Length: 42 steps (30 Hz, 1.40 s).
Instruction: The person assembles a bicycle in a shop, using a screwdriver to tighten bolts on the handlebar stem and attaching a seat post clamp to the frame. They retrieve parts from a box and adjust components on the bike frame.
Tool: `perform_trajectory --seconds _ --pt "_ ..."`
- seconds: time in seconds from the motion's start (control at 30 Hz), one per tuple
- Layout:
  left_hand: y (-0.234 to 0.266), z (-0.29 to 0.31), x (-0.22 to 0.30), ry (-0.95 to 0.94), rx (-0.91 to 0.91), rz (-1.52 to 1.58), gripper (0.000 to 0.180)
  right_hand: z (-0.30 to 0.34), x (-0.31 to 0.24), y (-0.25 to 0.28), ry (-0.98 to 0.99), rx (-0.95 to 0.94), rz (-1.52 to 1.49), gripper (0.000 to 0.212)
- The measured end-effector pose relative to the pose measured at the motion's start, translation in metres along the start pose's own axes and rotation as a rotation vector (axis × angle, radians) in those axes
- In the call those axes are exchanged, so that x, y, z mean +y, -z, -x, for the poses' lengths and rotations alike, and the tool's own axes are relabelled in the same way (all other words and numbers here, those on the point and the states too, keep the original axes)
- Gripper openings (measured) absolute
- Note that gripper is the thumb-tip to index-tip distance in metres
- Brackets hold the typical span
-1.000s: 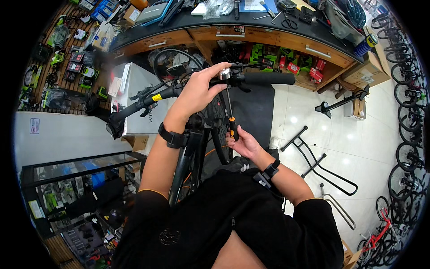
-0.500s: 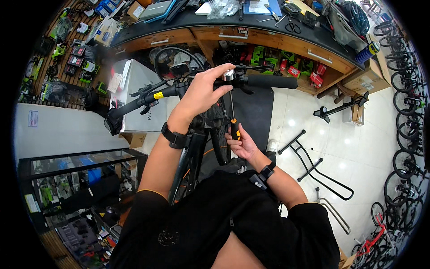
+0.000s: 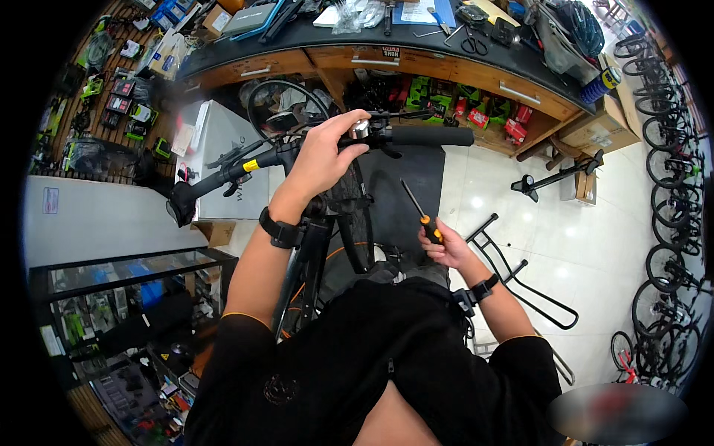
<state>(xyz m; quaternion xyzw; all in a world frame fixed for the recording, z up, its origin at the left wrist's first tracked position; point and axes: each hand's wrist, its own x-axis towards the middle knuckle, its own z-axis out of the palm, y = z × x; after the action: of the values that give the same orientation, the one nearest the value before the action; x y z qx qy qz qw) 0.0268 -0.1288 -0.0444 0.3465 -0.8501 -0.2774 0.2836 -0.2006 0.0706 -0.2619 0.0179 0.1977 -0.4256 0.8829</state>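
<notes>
A bicycle (image 3: 303, 256) stands in front of me, its dark handlebar (image 3: 227, 175) running across at chest height. My left hand (image 3: 320, 157) rests over the bar, with thumb and fingers closed around a small silver bell (image 3: 360, 128) beside the right black grip (image 3: 431, 136). Off to the right, my right hand (image 3: 448, 249) holds a screwdriver (image 3: 421, 210) by its black and orange handle. The screwdriver's shaft points up and left, and its tip is apart from the bell and the bar.
Across the far side runs a workbench (image 3: 290, 62) with tools and drawers. A white box (image 3: 236, 160) stands behind the left grip. On the right floor are a floor pump (image 3: 554, 178) and a black tubular stand (image 3: 513, 275). A glass cabinet (image 3: 134, 271) is at left.
My right hand has drawn the screwdriver away from beneath the bell, rightward and toward me. My left hand has kept its hold on the bell, and the whole view has shifted slightly.
</notes>
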Motion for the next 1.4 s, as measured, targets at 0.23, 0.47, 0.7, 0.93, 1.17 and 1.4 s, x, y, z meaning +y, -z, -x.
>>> perform_trajectory --seconds 0.23,0.47,0.7,0.93,1.17,1.4 --pt "-0.002 -0.002 0.004 0.060 0.021 -0.082 0.048 0.064 -0.075 0.003 0.048 0.079 0.206 0.043" --pt "-0.018 0.004 0.028 0.120 0.110 -0.422 0.055 0.102 -0.142 0.035 0.075 0.133 0.182 0.045" --pt "-0.089 0.013 0.096 -0.018 0.054 -0.751 0.048 0.125 -0.187 0.065 0.053 0.141 0.191 0.043" --pt "-0.046 0.008 0.196 -0.063 0.340 -0.022 0.031 0.155 -0.221 0.075 0.110 0.176 0.400 0.042" --pt "-0.068 0.015 0.300 -0.540 0.024 0.813 0.026 0.166 -0.267 0.060 0.172 0.302 0.533 0.037" --pt "-0.108 -0.027 0.305 -0.651 -0.137 1.017 0.030 0.123 -0.310 0.019 0.262 0.403 0.585 0.031"
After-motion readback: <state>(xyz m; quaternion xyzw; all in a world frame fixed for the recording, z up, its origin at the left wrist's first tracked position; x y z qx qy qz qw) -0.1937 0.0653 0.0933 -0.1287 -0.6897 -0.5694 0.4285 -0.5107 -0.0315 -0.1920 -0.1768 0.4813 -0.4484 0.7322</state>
